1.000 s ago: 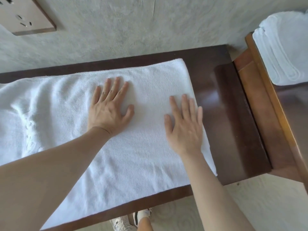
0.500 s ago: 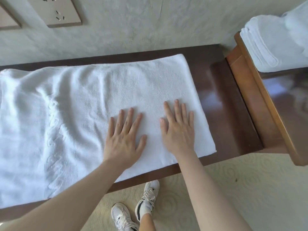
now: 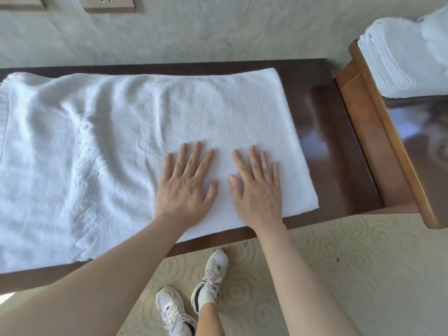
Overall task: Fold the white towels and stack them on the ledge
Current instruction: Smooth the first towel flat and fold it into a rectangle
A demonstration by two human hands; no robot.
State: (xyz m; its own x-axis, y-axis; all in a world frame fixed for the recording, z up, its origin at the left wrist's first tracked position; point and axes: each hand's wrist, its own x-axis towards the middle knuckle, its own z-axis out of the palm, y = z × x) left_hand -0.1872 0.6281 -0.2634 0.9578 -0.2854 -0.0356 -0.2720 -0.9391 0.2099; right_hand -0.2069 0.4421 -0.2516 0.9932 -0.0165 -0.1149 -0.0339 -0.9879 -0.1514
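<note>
Palms of left hand and right hand flat on nubby white towel — fingers straight, gripping nothing

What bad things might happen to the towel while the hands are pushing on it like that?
1. The towel reaches the bench's front edge, so it might slide off toward the shoes.
2. Left hand and right hand press flat only near the right end; wrinkles further left may get folded in.
3. The folded towels sit close to the ledge's edge; adding another carelessly could tip them.
</note>
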